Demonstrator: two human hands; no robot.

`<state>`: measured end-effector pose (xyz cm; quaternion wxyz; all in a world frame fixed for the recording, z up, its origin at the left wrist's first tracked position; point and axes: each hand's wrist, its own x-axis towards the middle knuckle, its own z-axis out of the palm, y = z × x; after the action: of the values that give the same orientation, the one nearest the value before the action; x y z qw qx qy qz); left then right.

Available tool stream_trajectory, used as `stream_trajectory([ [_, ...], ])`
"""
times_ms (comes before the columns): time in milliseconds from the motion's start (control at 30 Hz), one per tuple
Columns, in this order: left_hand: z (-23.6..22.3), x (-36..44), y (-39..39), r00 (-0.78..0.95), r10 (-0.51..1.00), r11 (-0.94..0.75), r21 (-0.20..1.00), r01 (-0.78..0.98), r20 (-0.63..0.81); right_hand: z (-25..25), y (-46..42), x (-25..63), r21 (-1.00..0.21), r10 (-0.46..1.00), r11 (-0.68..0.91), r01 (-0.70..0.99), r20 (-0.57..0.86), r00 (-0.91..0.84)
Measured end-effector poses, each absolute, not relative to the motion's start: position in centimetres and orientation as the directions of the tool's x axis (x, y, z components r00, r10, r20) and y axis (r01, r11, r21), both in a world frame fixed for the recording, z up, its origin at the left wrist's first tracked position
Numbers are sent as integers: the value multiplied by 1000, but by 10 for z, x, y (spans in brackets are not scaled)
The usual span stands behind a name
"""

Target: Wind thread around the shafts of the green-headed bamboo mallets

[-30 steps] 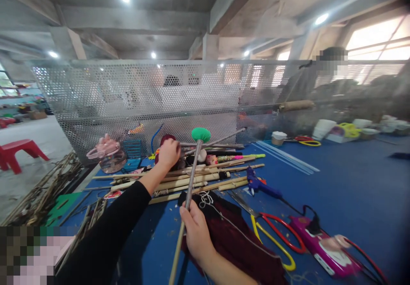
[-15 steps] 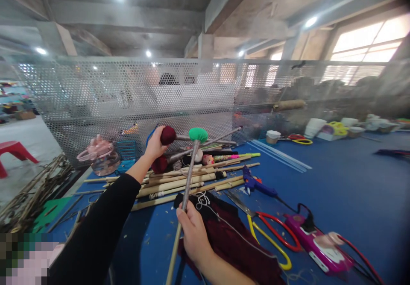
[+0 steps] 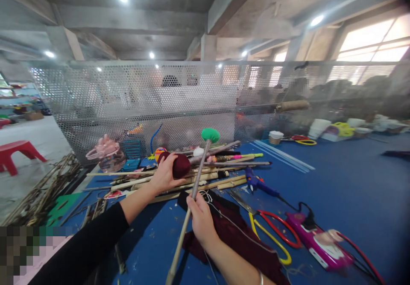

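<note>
My right hand (image 3: 200, 216) is closed round a long grey stick (image 3: 192, 197) with a green padded head (image 3: 210, 135), held upright and tilted over the blue table (image 3: 336, 182). My left hand (image 3: 164, 174) grips a dark red padded head (image 3: 181, 166) of a second stick (image 3: 214, 150) that runs back to the right, crossing behind the green-headed one. Under both hands lies a pile of bamboo sticks (image 3: 192, 181). A dark red cloth (image 3: 237, 238) with white string lies beneath my right wrist.
A blue glue gun (image 3: 256, 184), red and yellow scissors (image 3: 275, 233) and a pink tool with a cable (image 3: 317, 238) lie to the right. A perforated metal screen (image 3: 128, 101) closes the table's far side. Twigs (image 3: 41, 191) and a glass jar (image 3: 110, 159) sit left.
My left hand has drawn the red-headed stick back and down toward me. My right hand has shifted slightly forward with the green-headed stick.
</note>
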<state>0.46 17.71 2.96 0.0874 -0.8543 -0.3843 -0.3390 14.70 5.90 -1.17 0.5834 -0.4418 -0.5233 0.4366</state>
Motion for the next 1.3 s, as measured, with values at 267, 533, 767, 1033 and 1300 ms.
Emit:
stream_trajectory([
  [267, 41, -10, 161, 574, 515, -769, 46, 638, 637, -8, 56, 147, -967, 967, 249, -60, 245, 68],
  [533, 23, -55, 137, 599, 535, -783, 85, 616, 595, 2, 45, 145, -957, 962, 274, -97, 271, 41],
  [767, 37, -39, 167, 418, 628, -661, 168, 731, 656, -1, 45, 145, -960, 962, 272, -73, 270, 36],
  [1033, 98, -33, 207, 448, 570, -721, 158, 674, 689, -1, 46, 145, -960, 962, 274, -57, 273, 27],
  [1300, 86, -24, 279, 409, 692, -668, 313, 675, 594, -5, 47, 145, -968, 974, 226, -112, 228, -6],
])
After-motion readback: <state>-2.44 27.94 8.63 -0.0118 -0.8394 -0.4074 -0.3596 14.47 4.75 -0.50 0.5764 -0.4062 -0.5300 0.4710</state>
